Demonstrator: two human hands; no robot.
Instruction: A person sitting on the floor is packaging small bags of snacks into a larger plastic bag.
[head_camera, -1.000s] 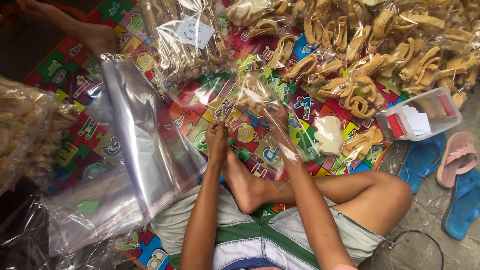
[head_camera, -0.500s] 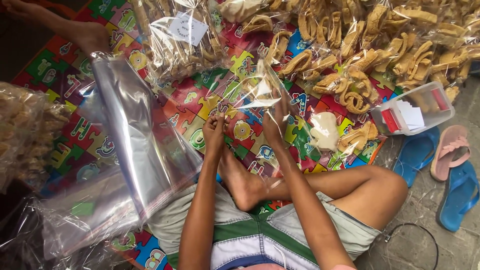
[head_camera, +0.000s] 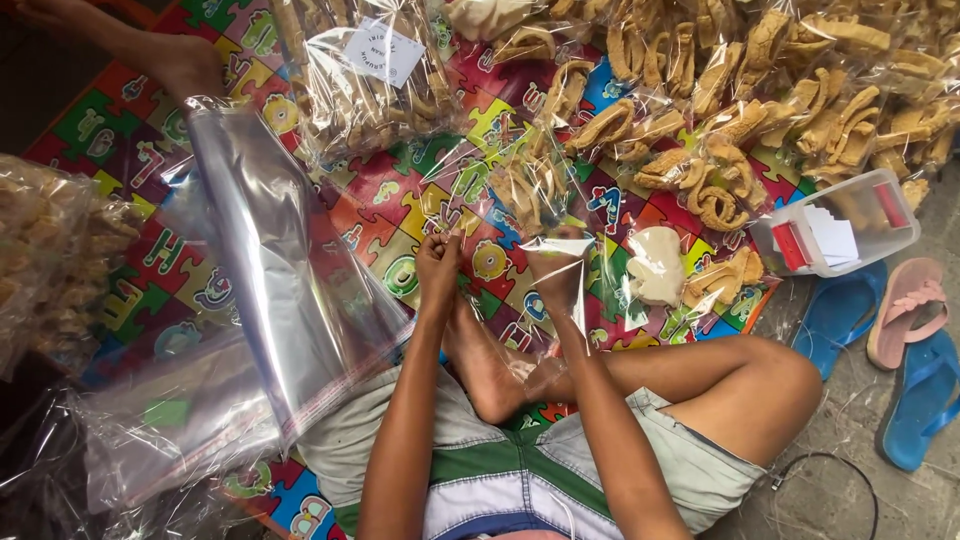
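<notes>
While the person sits cross-legged on the puzzle-piece floor mat (head_camera: 150, 260), both hands are up in front w/ a clear plastic bag of fried snacks (head_camera: 535, 195) between them. Left hand (head_camera: 438, 268) is pinched shut on the bag's near edge; right hand (head_camera: 556, 270) is closed on the opposite side, film draped over it. Vs. a sec ago, the bag has come off the mat and nearer the body, hands now closer together & higher — reads as the mouth being gathered for closing, filling part prob. done. Stack of empty clear bags (head_camera: 270, 290) lies just left of the left arm. Filled snack bags (head_camera: 760, 100) crowd the mat's far side; a small clear tub w/ paper slips (head_camera: 835, 225) sits to the right, sandals (head_camera: 905, 320) beside it.
</notes>
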